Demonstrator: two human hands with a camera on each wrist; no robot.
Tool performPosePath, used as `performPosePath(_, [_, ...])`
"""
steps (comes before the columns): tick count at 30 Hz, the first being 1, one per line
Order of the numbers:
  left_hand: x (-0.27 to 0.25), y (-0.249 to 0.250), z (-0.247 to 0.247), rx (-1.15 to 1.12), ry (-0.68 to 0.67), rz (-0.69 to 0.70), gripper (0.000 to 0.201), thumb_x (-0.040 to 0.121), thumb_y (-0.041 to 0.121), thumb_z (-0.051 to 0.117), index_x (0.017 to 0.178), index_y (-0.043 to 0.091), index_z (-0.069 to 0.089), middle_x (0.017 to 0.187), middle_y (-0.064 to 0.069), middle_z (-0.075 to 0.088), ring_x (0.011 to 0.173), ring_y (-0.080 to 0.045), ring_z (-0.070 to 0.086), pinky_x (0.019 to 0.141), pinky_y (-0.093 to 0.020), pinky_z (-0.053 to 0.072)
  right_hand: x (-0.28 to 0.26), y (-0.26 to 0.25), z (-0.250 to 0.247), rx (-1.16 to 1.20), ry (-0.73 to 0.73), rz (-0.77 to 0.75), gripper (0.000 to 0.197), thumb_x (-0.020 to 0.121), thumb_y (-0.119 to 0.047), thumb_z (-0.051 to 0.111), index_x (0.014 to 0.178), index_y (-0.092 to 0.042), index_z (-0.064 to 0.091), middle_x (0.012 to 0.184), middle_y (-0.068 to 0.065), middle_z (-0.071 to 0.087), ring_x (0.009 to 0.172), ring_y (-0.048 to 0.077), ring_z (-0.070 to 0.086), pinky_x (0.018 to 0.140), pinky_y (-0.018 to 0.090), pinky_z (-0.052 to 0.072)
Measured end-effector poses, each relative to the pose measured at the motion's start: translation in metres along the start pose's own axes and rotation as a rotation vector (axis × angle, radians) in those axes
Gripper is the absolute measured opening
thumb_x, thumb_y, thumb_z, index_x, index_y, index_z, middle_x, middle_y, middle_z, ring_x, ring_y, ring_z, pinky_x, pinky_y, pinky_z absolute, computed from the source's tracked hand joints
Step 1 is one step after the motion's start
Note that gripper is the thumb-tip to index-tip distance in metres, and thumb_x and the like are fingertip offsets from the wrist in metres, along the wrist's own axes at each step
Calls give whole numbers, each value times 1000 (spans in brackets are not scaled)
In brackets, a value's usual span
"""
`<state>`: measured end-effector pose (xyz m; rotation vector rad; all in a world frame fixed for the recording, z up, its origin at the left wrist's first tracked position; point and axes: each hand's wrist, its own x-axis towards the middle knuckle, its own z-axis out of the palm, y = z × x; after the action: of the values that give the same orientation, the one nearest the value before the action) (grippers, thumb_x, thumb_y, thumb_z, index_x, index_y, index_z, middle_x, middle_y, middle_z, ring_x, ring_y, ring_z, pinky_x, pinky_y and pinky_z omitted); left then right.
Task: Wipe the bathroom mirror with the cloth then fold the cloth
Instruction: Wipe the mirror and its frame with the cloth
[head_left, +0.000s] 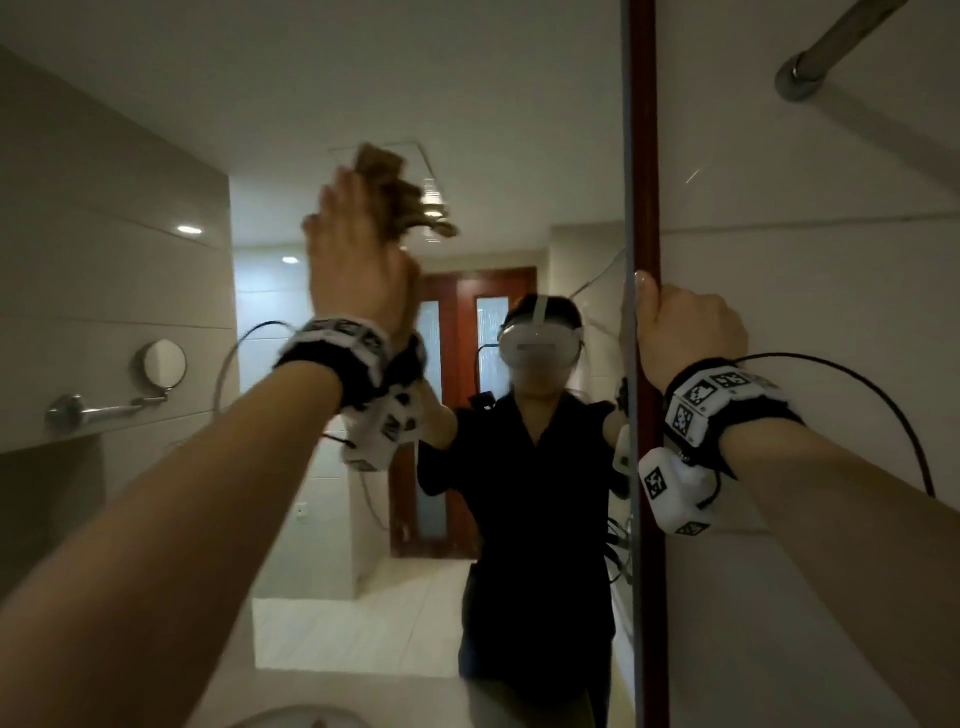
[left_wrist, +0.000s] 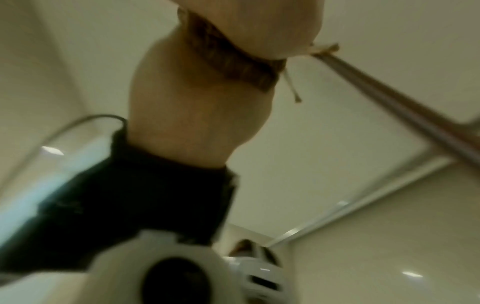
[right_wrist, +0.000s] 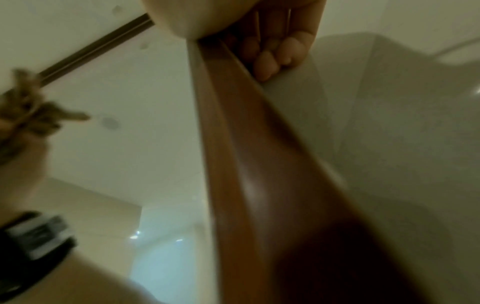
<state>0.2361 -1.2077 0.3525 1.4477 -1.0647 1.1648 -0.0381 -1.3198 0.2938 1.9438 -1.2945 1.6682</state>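
Left hand (head_left: 358, 260) flat, pressing cloth (head_left: 392, 195) on mirror (head_left: 493, 156) — right hand (head_left: 685, 327) gripping wooden frame (head_left: 644, 156).

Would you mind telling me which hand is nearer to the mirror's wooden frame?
Right. The right hand has its grip on the wooden frame, fingers curled round its edge. The left hand is off to the frame's left, pressing the cloth to the glass.
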Motion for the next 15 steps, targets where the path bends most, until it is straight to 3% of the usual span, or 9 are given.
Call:
performPosePath(2, [-3,-73,-20,25,-6,-103,66,80,24,36,145,11,34,145,-12,41,132,-31,40,113,-49,31,-1,0,2,17,0,6,73,97,-56,14,75,-5,60,75,19,64,67,34,60,61,35,46])
performPosePath(4, [-12,-107,-32,87,-34,-175,66,83,27,34,144,2,33,145,-20,39,130,-39,40,109,-54,33,-1,0,2,5,4,13,72,98,-55,14,79,-4,62,77,19,64,68,34,60,61,35,46])
performPosePath(6, [-18,-102,-27,148,-14,-266,67,90,23,38,148,-5,21,152,-24,29,135,-42,32,112,-56,26,-1,-1,1,-9,7,11,72,98,-55,15,82,-3,63,78,20,65,70,36,61,62,36,47])
performPosePath(8, [-13,-73,-22,145,6,-309,68,92,23,37,152,-2,14,158,-20,20,142,-38,24,117,-53,19,-2,-2,0,-17,11,9,72,98,-54,15,83,-3,63,78,20,65,70,36,61,63,37,47])
performPosePath(10, [-4,-39,-12,110,0,-203,71,90,24,38,153,3,13,158,-16,21,143,-35,24,118,-51,18,-2,-3,-2,-16,8,9,71,98,-53,16,83,-3,63,79,20,65,69,34,59,62,35,46])
performPosePath(13, [7,43,10,41,-76,111,77,82,29,39,153,11,15,159,-11,22,145,-33,23,118,-53,20,-4,-5,-4,-11,7,9,69,100,-51,18,84,-3,64,80,19,65,63,28,51,58,31,38])
performPosePath(15, [1,115,29,28,-155,331,77,83,30,37,154,10,15,161,-11,17,148,-30,16,120,-51,13,-3,-5,-4,-23,6,19,68,100,-51,19,84,-3,65,82,19,66,67,31,56,59,30,39])
